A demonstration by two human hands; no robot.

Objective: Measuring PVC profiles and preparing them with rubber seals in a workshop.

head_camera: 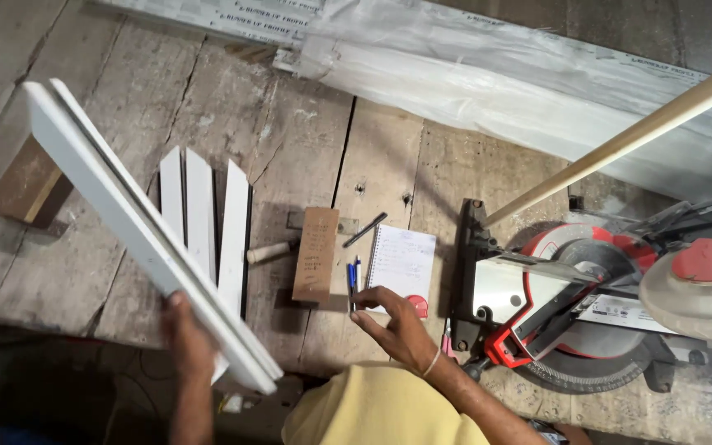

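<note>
Your left hand [187,334] gripped the near end of two long white trim strips [138,222], fingers closed around them, holding them raised and slanted above the wooden worktop [306,140] toward its far left corner. Your right hand [397,325] hovered at the near edge, fingers narrowly pinched on or just above a blue pen [353,280] beside a spiral notebook [403,262]; contact was unclear. Three shorter white offcuts [203,222] lay flat nearby. A red mitre saw [587,297] sat at the right.
</note>
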